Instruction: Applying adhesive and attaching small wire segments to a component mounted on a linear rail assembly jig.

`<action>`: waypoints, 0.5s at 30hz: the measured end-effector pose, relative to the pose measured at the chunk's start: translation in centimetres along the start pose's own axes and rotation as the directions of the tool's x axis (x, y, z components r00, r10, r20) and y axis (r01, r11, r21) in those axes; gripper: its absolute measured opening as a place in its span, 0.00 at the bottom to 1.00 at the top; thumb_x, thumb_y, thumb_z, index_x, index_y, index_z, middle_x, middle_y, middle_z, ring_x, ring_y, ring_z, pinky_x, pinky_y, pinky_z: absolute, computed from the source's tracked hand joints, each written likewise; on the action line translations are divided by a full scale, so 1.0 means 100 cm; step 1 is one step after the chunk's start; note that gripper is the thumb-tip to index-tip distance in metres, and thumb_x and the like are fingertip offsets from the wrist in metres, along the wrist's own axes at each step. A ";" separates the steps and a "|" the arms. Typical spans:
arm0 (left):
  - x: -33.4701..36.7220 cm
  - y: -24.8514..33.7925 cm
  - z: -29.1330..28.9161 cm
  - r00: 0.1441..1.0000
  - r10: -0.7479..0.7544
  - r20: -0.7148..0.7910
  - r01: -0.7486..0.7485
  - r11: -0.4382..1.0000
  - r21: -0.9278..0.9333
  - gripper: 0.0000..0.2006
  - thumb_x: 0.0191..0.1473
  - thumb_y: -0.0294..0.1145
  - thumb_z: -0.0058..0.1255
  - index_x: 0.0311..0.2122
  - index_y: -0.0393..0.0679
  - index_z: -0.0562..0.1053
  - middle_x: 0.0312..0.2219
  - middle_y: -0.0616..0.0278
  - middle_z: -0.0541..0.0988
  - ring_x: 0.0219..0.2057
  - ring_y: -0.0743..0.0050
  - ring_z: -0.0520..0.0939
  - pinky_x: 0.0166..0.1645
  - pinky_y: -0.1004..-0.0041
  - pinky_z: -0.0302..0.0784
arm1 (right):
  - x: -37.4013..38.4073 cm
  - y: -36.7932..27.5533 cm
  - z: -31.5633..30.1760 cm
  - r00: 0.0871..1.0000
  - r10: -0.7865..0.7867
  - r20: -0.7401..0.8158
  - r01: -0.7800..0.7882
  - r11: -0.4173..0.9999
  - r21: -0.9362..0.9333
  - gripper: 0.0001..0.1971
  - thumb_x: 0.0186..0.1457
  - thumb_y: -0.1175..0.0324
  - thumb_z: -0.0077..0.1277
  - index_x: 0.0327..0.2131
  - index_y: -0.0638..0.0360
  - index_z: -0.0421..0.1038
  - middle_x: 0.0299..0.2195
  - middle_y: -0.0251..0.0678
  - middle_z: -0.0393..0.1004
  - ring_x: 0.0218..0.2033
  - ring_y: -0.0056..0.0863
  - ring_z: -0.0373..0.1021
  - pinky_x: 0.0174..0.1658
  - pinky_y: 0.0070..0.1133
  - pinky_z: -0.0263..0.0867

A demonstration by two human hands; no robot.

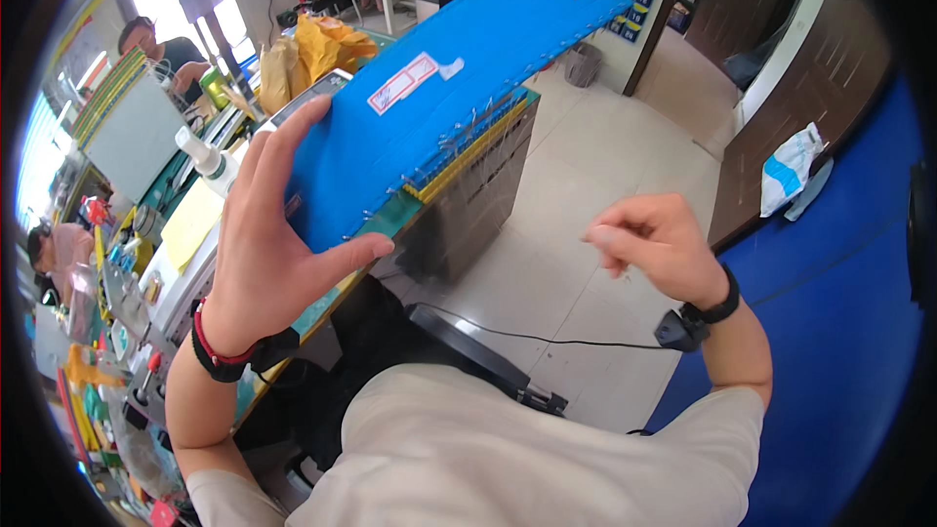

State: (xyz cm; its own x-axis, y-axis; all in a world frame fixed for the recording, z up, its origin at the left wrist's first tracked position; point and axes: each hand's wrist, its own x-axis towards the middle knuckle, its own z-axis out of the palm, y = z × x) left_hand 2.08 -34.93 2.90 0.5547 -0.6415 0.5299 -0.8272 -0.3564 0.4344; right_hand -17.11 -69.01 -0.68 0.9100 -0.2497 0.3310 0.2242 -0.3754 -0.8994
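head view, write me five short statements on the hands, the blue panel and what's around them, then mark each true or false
1. The bare left hand is at the near end of the long blue flat panel. True.
2. The bare right hand rests on the blue panel. False: the right hand is apart from the panel, its fingers bent together.
3. A white paper label with a red border is on the panel's face. True.
4. The white plastic spray bottle stands to the right of the panel. False: the bottle is to the left of the panel.
5. The right wrist is bare. False: it wears a black strap.
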 end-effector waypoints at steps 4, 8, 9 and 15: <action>-0.004 0.000 -0.007 0.998 0.056 -0.031 -0.054 0.998 0.040 0.55 0.39 0.42 0.81 0.72 0.41 0.62 0.61 0.49 0.73 0.61 0.52 0.77 0.65 0.58 0.71 | -0.001 0.003 0.018 0.998 -0.049 -0.026 0.046 0.993 -0.108 0.07 0.67 0.73 0.55 0.38 0.67 0.81 0.25 0.31 0.79 0.24 0.15 0.74 0.29 0.17 0.69; -0.007 -0.006 -0.005 0.999 0.027 -0.031 -0.026 0.999 0.030 0.54 0.36 0.39 0.81 0.70 0.45 0.64 0.52 0.49 0.76 0.50 0.51 0.79 0.53 0.58 0.78 | 0.003 0.001 0.024 0.978 -0.189 -0.092 0.174 0.973 -0.153 0.07 0.66 0.77 0.53 0.40 0.69 0.81 0.27 0.34 0.80 0.24 0.16 0.74 0.30 0.18 0.71; -0.009 -0.007 -0.003 0.999 0.019 -0.030 -0.018 0.999 0.029 0.54 0.36 0.39 0.81 0.70 0.45 0.64 0.52 0.49 0.76 0.50 0.51 0.79 0.53 0.58 0.78 | -0.004 -0.003 0.022 0.858 -0.379 -0.348 0.353 0.925 -0.138 0.07 0.66 0.77 0.54 0.39 0.69 0.81 0.27 0.35 0.81 0.24 0.16 0.75 0.30 0.17 0.71; -0.003 -0.011 -0.004 0.999 0.030 -0.028 -0.028 0.998 0.056 0.53 0.38 0.37 0.81 0.70 0.47 0.64 0.52 0.50 0.75 0.49 0.51 0.80 0.50 0.59 0.80 | 0.002 0.008 0.018 0.997 -0.052 0.059 0.062 0.980 -0.189 0.06 0.66 0.76 0.56 0.40 0.67 0.82 0.28 0.36 0.81 0.25 0.16 0.73 0.29 0.17 0.69</action>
State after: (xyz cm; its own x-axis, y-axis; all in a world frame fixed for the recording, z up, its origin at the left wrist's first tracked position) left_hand 2.84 -34.03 2.58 0.5321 -0.6322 0.5631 -0.8462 -0.3758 0.3777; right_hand -16.07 -67.76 -1.86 0.9162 -0.1768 0.3596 0.2102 -0.5520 -0.8069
